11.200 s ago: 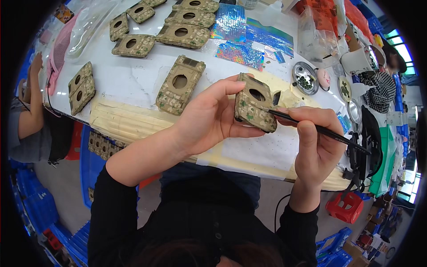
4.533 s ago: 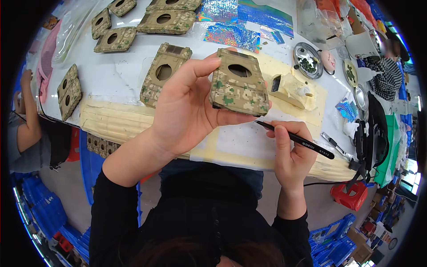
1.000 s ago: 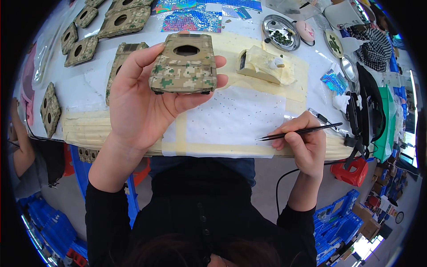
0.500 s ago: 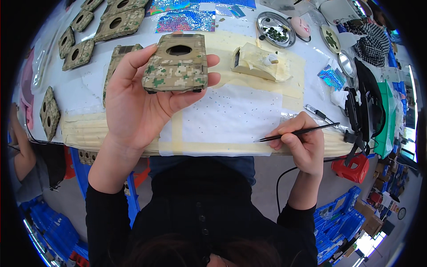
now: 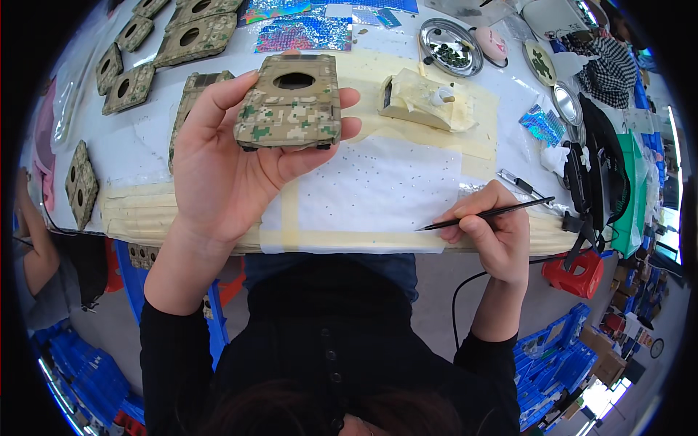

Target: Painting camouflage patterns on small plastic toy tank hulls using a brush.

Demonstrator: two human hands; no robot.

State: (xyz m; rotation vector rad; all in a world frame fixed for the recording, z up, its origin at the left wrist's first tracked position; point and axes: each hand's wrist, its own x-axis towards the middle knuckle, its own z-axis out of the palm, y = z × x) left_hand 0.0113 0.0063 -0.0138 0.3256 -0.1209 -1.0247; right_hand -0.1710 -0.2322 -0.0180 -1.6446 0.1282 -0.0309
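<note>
Raised over the table's near left part, my left hand (image 5: pixel 229 171) grips a camouflage-patterned model tank hull (image 5: pixel 291 109) by its sides, thumb on one edge and fingertips on the other. A round dark hole opens in its upper surface. In my right hand (image 5: pixel 494 229) are slim black tweezers (image 5: pixel 509 208), pinched between thumb and fingers. Their tip points left, low over the white sheet (image 5: pixel 378 192) near its front edge. Many tiny dark specks lie scattered on that sheet. Whether the tips hold anything is too small to tell.
More camouflage hulls (image 5: pixel 190 38) lie at the left. Beyond the sheet sits a block wrapped in masking tape (image 5: pixel 425 102). A metal dish (image 5: pixel 451 47) of dark green bits, a craft knife (image 5: pixel 520 182), holographic film (image 5: pixel 304 34) and black straps (image 5: pixel 582 182) are around. A person's arm (image 5: pixel 36 247) shows far left.
The hull in my left hand has shifted very slightly. The tweezers have tilted a little in my right hand, with their tip near the same spot.
</note>
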